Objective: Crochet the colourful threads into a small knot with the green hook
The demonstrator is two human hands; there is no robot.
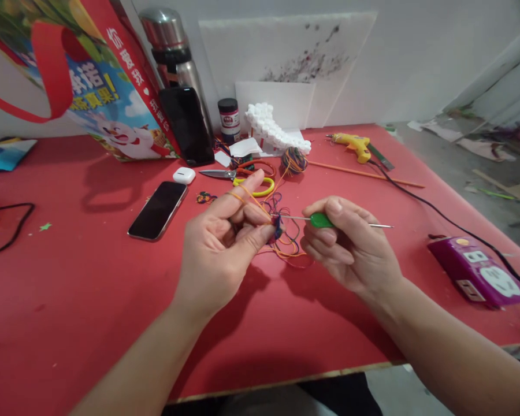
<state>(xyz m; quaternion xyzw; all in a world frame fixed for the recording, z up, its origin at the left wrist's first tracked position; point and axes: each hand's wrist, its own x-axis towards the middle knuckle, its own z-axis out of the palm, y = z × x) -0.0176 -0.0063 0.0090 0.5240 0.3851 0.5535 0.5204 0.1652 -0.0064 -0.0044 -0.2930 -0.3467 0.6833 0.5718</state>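
Pinching a small dark piece of yarn work [278, 228] between thumb and fingertips, the left hand [221, 245] has its index finger raised, orange yarn [255, 200] looped over it; the right hand [353, 245] has thumb and fingers closed round a green-handled hook [320, 220], its thin shaft reaching the piece, above loose strands [291, 254] on the red table [91, 300]
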